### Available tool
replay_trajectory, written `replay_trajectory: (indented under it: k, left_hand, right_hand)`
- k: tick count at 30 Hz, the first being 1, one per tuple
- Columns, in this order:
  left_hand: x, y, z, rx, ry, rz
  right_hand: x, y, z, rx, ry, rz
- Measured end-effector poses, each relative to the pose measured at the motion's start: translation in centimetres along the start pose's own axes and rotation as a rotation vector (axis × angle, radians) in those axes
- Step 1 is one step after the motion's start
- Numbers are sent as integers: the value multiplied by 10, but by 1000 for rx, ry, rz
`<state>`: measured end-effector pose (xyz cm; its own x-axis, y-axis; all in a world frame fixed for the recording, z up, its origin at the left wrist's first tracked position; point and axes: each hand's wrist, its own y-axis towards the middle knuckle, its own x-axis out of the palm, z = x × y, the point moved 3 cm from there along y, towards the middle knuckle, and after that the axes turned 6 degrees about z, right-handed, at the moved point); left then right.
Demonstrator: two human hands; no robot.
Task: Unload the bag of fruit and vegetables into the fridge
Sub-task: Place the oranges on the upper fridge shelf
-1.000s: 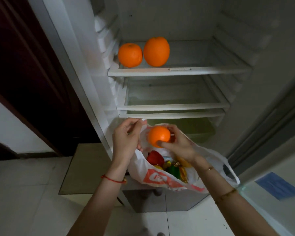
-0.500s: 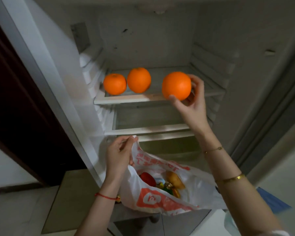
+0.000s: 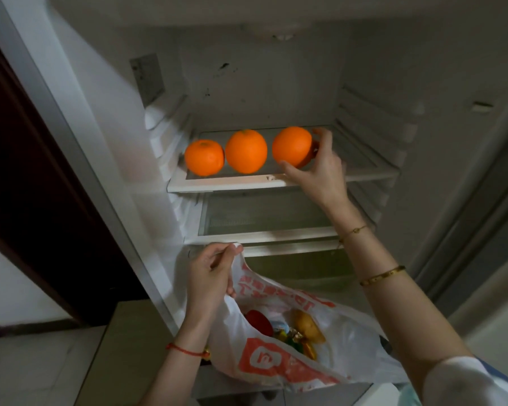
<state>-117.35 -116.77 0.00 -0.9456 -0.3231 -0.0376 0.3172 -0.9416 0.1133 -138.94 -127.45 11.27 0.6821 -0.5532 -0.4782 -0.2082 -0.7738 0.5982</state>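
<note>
Head view: a third orange point(image 3: 291, 145) is being set on the top shelf point(image 3: 226, 183) of the fridge point(image 3: 106, 118), gripped by the right hand point(image 3: 316, 168), just beside two oranges point(image 3: 225, 155) already placed. The bag point(image 3: 276, 361) is held open by the left hand point(image 3: 210, 276), pinched at its rim. Whether the orange rests on the shelf cannot be told. Release is called for next, then a reach into the bag.

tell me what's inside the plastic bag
The plastic bag shows a red fruit, a brownish potato-like item and green and yellow pieces; anything deeper is covered.
</note>
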Motion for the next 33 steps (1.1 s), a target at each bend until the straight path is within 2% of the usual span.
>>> replay_trajectory:
  k: [7, 9, 12, 14, 16, 22, 24, 28, 30, 33]
  left_hand:
    - [1, -2, -1, -6, -14, 6]
    - [-1, -3, 0, -11, -25, 3]
    - [-5, -6, 2, -15, -13, 8]
    - [-9, -10, 4, -8, -1, 10]
    - [-13, -14, 4, -11, 7, 11]
    - [-23, -29, 4, 11, 14, 6]
    - [-25, -37, 3, 29, 52, 0]
    - [-30, -51, 1, 28, 60, -38]
    - [-33, -57, 1, 35, 73, -57]
    - [-38, -62, -1, 30, 74, -59]
  right_hand:
    - [-13, -4, 0, 48, 117, 34]
    - [-21, -11, -3, 16, 116, 122]
    - [-37, -33, -14, -130, 131, 329]
    - [-43, -55, -23, -193, 192, 342]
    - [-38, -82, -27, -199, 249, 180]
    - [21, -168, 1, -95, 210, -705]
    - [45, -195, 25, -44, 102, -918]
    - [87, -232, 61, -1, -216, -1054]
    - [102, -243, 67, 24, -306, -1114]
    - [119, -254, 71, -32, -420, -1132]
